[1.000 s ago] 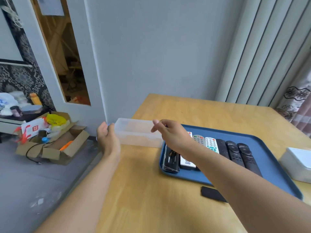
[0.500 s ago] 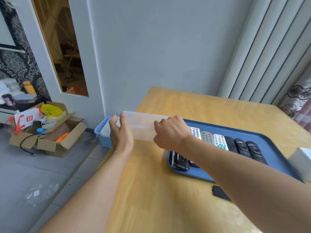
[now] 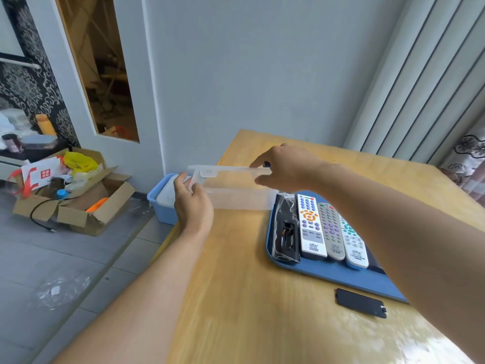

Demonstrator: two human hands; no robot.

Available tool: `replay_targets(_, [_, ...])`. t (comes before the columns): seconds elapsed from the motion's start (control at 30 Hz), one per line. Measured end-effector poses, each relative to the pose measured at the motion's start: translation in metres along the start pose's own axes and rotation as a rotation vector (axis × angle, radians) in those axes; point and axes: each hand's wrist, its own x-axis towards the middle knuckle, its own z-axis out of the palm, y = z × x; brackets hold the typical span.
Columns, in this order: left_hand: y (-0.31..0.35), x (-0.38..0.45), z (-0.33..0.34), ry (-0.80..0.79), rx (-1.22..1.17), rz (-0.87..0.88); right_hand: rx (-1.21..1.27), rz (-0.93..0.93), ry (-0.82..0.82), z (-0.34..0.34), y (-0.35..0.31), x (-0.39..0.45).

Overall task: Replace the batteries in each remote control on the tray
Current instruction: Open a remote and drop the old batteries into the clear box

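Head view: my left hand (image 3: 193, 203) and right hand (image 3: 284, 168) each grip an end of the clear plastic box (image 3: 233, 190), held beside the blue tray (image 3: 338, 271) of remote controls (image 3: 311, 227) on the wooden table (image 3: 236, 298).

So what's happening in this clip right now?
A person holds a clear plastic box with both hands at the table's far left edge: left hand on its left end, right hand on the rim. Remotes lie on the blue tray; the black remote has its battery bay open, its cover on the table.
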Motion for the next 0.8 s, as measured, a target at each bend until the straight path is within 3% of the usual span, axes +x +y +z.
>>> replay_targets(0.3, [-0.008,0.009,-0.002,0.089,-0.077,0.088,0.257,0.354,0.365,0.007,0.013,0.036])
replay_targets(0.43, [-0.008,0.017,-0.004,0.167,-0.08,0.049,0.334,0.402,0.443,0.018,0.014,0.051])
replay_targets(0.53, [-0.007,0.02,-0.005,0.181,-0.107,0.022,0.295,0.426,0.292,0.033,0.021,0.06])
replay_targets(0.67, [-0.01,0.023,-0.002,0.127,-0.098,0.004,0.077,0.423,-0.164,0.06,0.023,0.06])
replay_targets(0.73, [-0.01,0.023,-0.001,0.104,-0.102,-0.015,0.094,0.408,-0.183,0.065,0.024,0.058])
replay_targets(0.8, [-0.008,0.022,0.0,0.108,-0.126,-0.043,0.234,0.362,-0.078,0.055,0.025,0.058])
